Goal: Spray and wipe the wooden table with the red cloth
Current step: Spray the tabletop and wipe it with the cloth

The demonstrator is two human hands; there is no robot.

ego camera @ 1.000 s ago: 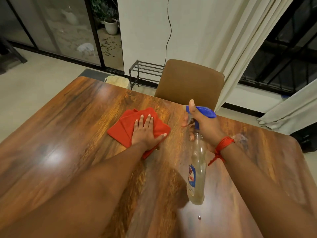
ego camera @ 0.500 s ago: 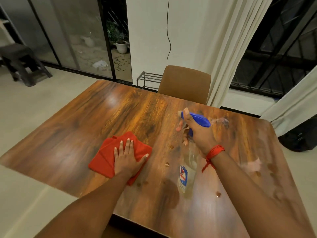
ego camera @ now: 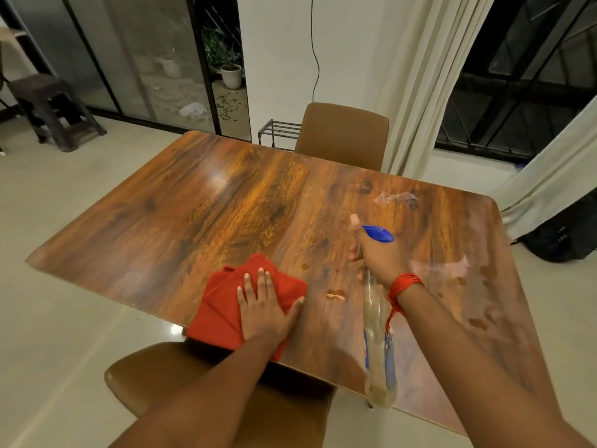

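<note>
The soft, limp folded red cloth (ego camera: 226, 305) lies at the glossy brown wooden counter's (ego camera: 210, 215) near edge, left-hand fingers (ego camera: 258, 282) flat, together on top. The right hand (ego camera: 378, 257) clamps the light, slick clear blue-topped spray bottle's (ego camera: 378, 350) neck.

Your table (ego camera: 226, 205) is wood-grained with a glossy, smooth finish that mirrors the lamp glare, dulled by wet smears (ego camera: 395, 198) at the far right. Under your left hand (ego camera: 263, 310) the cloth (ego camera: 219, 305) looks soft, matt and folded. Your right hand (ego camera: 376, 257) grips a clear plastic bottle (ego camera: 378, 350) with a shiny blue plastic head. The floor (ego camera: 58, 318) is smooth, faintly glossy tile.
</note>
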